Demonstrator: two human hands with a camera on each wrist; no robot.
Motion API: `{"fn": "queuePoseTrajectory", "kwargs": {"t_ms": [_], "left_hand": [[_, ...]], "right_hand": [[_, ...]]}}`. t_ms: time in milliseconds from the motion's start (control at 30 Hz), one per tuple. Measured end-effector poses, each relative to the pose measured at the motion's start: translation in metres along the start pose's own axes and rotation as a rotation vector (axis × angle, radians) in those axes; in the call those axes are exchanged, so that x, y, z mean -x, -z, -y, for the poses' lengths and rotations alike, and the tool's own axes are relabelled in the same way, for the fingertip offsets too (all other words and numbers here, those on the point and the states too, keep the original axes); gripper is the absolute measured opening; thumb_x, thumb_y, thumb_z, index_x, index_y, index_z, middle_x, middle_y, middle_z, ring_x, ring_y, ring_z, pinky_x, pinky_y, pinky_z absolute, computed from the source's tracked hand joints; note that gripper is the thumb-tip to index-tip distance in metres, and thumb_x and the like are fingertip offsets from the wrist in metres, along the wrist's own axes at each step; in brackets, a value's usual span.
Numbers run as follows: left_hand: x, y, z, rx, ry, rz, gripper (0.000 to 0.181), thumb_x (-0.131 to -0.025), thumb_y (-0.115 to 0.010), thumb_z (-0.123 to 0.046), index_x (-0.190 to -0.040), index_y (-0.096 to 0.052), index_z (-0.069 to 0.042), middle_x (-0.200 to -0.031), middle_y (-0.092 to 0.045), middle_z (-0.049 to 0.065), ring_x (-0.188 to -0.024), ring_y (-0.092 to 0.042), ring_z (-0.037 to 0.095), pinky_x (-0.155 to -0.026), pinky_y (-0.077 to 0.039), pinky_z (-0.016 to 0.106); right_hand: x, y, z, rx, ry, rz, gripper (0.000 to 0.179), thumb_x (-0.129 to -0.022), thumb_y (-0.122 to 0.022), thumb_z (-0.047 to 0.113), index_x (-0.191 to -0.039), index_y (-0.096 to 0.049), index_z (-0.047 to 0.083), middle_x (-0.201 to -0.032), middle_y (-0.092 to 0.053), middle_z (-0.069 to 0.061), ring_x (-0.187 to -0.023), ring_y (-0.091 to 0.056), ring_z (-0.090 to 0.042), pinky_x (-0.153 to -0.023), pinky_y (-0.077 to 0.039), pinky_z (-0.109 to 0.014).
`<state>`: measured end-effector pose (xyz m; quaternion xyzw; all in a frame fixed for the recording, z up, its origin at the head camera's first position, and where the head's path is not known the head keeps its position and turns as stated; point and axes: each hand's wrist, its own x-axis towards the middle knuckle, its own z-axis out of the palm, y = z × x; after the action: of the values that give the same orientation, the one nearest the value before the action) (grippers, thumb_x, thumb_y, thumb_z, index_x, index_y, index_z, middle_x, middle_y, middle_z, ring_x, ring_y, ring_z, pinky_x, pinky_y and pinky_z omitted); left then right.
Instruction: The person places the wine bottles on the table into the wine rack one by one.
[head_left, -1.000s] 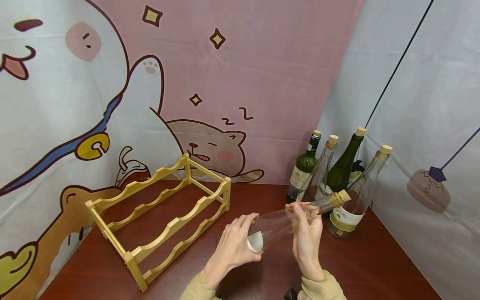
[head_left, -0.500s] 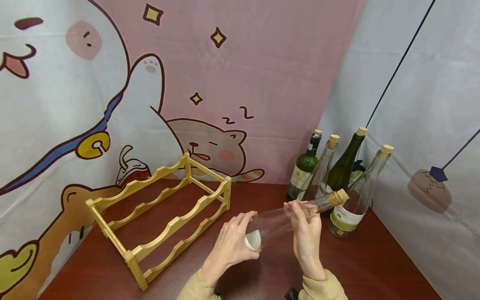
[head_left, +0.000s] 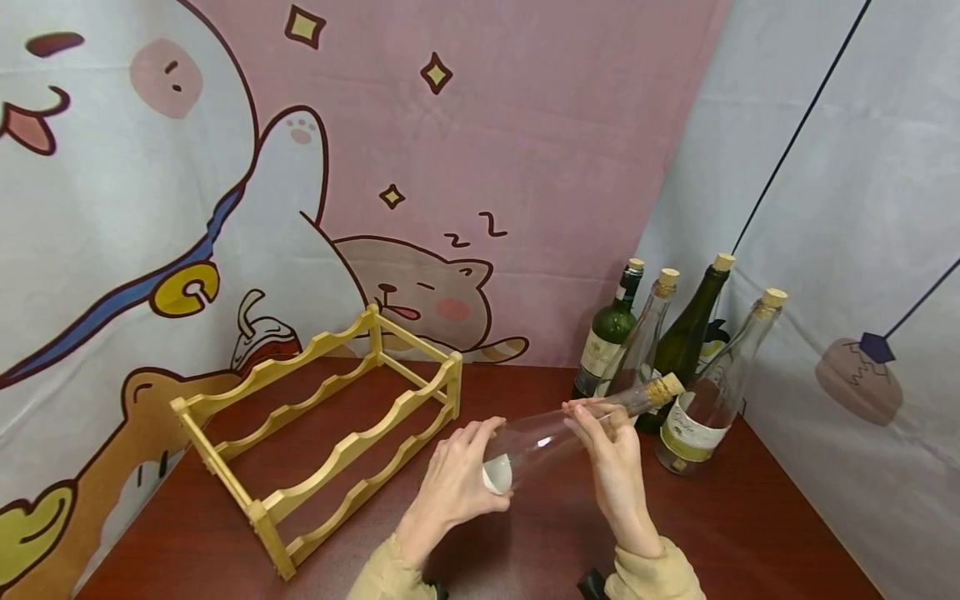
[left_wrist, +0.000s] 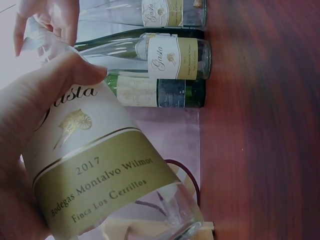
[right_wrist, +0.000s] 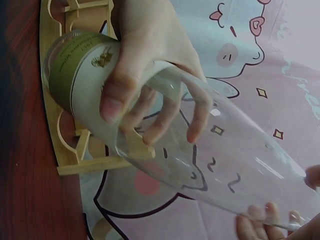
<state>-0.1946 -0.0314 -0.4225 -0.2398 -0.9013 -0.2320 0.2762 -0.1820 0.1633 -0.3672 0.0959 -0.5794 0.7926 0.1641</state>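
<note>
A clear glass wine bottle [head_left: 540,437] with a cork [head_left: 664,388] in its mouth is tilted, neck up to the right, above the dark red table [head_left: 540,550]. My left hand [head_left: 453,483] grips its lower body, thumb across the white-and-olive label [left_wrist: 95,175] in the left wrist view. Around the neck and shoulder, the fingers of my right hand [head_left: 615,467] hold it, partly hiding the glass. The right wrist view shows the bottle's body [right_wrist: 235,140] reaching from one hand to the other.
A light wooden bottle rack [head_left: 270,542] with scalloped rails stands on the left. Several corked bottles stand at the back right, among them a green one [head_left: 598,346] and a clear one [head_left: 693,435] close beyond the held bottle's cork. Printed cloth [head_left: 562,167] hangs behind.
Both hands have carried the bottle slightly to the left, its corked end drawing away from the clear bottle behind. The grip on it looks the same. The rack and standing bottles have not moved.
</note>
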Motion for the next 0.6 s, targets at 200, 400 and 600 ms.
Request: {"fn": "queuePoseTrajectory", "kwargs": {"t_ms": [200,400,600], "left_hand": [[0.0,0.001,0.003,-0.011,0.005,-0.014,0.094,-0.044,-0.089,-0.045,-0.126,-0.051,-0.02,-0.103,-0.064,-0.004,-0.085,-0.062,0.014,-0.07,-0.049,0.032],[-0.001,0.003,0.005,-0.022,0.011,-0.019,0.094,-0.042,-0.089,-0.044,-0.126,-0.051,-0.02,-0.103,-0.064,-0.003,-0.085,-0.063,0.015,-0.07,-0.05,0.033],[-0.001,0.003,0.007,-0.041,0.024,-0.021,0.095,-0.042,-0.089,-0.045,-0.126,-0.052,-0.021,-0.105,-0.065,-0.003,-0.086,-0.063,0.016,-0.071,-0.05,0.035]], "right_hand": [[-0.004,0.004,0.002,0.158,-0.073,0.018,0.01,-0.092,-0.055,0.002,-0.102,-0.054,0.002,-0.098,-0.064,0.005,-0.089,-0.065,-0.004,-0.083,-0.055,-0.024],[-0.006,0.007,0.006,0.31,-0.136,0.02,0.01,-0.091,-0.058,0.006,-0.1,-0.055,0.005,-0.083,-0.069,0.012,-0.077,-0.067,-0.004,-0.076,-0.053,-0.021],[-0.009,0.013,0.011,0.458,-0.197,0.036,0.022,-0.09,-0.06,0.01,-0.107,-0.053,-0.001,-0.084,-0.066,0.013,-0.077,-0.064,-0.003,-0.075,-0.052,-0.021]]}}
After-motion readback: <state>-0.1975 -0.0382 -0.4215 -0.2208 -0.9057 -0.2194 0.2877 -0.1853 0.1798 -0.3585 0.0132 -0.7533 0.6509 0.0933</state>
